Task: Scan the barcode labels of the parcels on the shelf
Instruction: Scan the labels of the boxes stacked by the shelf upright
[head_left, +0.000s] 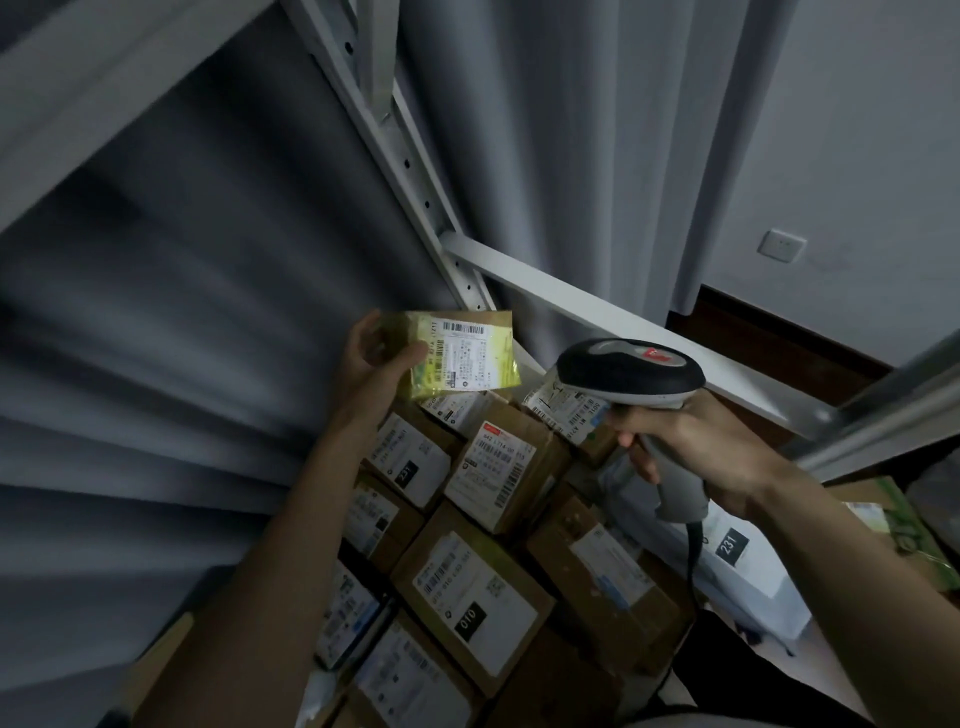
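Left hand (375, 349) lifts yellow parcel (464, 355) clear above boxes (470, 592)

Stacked cardboard parcels (470, 597) crowd the shelf below; open room above them is bounded by the slanted shelf post (410, 171).

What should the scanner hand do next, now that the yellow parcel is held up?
Probably swing the scanner in the right hand left toward the yellow parcel. The left hand holds its barcode label facing the camera, but the scanner's head sits lower, over the boxes.
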